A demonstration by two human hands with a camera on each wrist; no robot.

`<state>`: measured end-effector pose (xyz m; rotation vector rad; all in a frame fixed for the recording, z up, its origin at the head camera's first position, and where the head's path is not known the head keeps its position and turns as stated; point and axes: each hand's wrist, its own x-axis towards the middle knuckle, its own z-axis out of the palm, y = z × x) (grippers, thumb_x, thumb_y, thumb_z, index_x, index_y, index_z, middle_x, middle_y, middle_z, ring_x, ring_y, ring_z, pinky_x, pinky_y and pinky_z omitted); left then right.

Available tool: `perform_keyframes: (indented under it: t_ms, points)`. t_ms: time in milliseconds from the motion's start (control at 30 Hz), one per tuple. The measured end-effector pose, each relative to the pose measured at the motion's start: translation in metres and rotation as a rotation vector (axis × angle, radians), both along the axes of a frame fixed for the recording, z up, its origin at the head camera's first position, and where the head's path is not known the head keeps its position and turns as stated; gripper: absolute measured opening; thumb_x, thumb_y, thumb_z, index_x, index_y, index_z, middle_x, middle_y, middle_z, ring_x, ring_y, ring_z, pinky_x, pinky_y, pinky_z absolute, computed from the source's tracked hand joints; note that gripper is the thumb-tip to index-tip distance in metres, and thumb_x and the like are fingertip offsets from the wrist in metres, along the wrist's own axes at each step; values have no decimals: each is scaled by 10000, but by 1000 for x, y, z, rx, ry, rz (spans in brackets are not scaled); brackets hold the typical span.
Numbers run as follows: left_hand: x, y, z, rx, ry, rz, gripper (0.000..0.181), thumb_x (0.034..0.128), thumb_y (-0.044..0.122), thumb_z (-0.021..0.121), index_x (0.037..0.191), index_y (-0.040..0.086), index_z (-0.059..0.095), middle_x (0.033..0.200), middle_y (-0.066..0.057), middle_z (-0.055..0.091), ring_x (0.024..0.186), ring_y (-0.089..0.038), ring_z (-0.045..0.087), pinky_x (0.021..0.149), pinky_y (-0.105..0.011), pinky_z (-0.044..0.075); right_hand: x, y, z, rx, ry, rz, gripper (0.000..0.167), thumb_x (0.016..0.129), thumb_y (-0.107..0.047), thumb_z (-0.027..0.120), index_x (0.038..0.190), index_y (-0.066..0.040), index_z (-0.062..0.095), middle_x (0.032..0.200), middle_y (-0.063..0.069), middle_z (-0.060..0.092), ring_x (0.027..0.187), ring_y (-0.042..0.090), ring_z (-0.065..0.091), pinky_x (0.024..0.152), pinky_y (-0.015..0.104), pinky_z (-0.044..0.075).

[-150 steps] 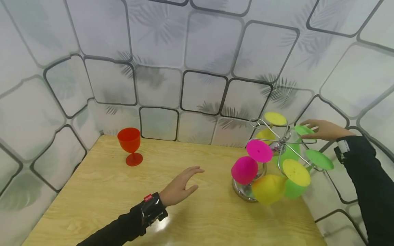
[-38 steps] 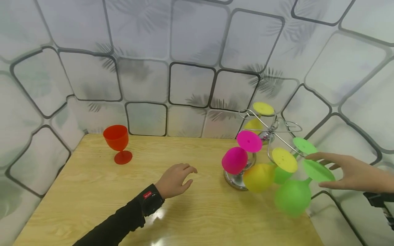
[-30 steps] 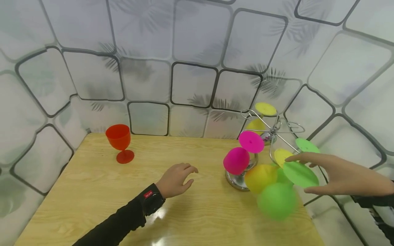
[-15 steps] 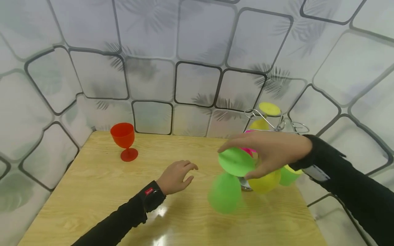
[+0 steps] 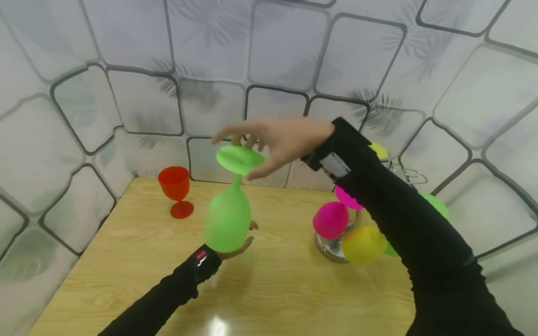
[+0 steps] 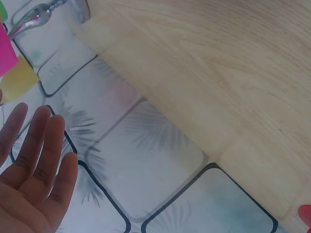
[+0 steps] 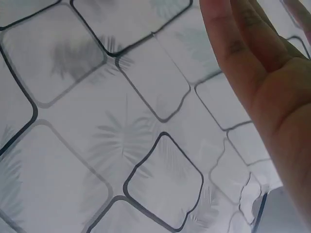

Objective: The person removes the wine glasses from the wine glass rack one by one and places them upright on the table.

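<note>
My right hand [image 5: 286, 137] grips a light-green plastic goblet [image 5: 229, 214] by its round base, bowl downward, above the middle-left of the table. The goblet is slightly blurred. Behind its bowl, my left hand [image 5: 237, 252] is partly hidden; in the left wrist view the left hand's fingers [image 6: 36, 145] are extended and hold nothing. A red goblet [image 5: 174, 185] stands upright at the back left. To the right, a chrome rack [image 5: 329, 249] carries upside-down goblets: a pink one [image 5: 331, 221], a yellow one [image 5: 364, 245] and a green one [image 5: 436, 205] show. My right forearm covers part of the rack.
The light wooden table [image 5: 294, 289] is bounded by patterned wall covering [image 5: 286, 46] at the back and both sides. Wire loops [image 5: 414, 176] of the rack stick out at the right, close to the right sleeve.
My right hand has taken the green goblet off the rack and carried it leftward and up, over to my left hand. The left hand has turned slightly. The red goblet stays in place.
</note>
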<state>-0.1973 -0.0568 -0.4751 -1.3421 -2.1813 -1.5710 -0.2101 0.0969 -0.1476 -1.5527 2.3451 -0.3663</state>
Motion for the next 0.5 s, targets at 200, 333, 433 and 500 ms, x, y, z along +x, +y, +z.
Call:
perform_keyframes:
  t_ms: [200, 333, 433, 500]
  points:
    - [-2, 2, -3, -526, 200, 420, 233, 837, 147, 684, 1060, 126, 620, 941, -17, 652, 835, -151, 623, 677, -285, 525, -23, -10, 4, -288, -81, -112, 664, 824, -196, 689, 1419, -193, 393, 1217, 71, 514, 968, 179, 657, 784, 305, 569]
    - [-2, 2, 2, -545, 129, 461, 246, 828, 140, 694, 1063, 126, 625, 941, -12, 650, 848, -157, 621, 694, -301, 530, -32, -3, -20, -528, -152, -194, 614, 840, -144, 664, 1389, -148, 387, 1260, 120, 475, 1109, 277, 625, 831, 329, 564]
    - [-3, 2, 4, -538, 82, 486, 256, 842, 147, 677, 1090, 124, 620, 965, -18, 654, 880, -164, 625, 732, -313, 538, -37, 4, -60, -751, -295, -206, 610, 868, -208, 650, 1365, -76, 323, 1262, 197, 461, 1159, 374, 577, 844, 350, 554]
    - [-5, 0, 5, -510, 64, 507, 275, 853, 143, 664, 1122, 118, 609, 986, -32, 658, 896, -176, 631, 755, -327, 543, -37, 6, -94, -883, -432, -215, 703, 861, -349, 664, 1353, -45, 265, 1255, 229, 453, 1158, 442, 548, 852, 362, 552]
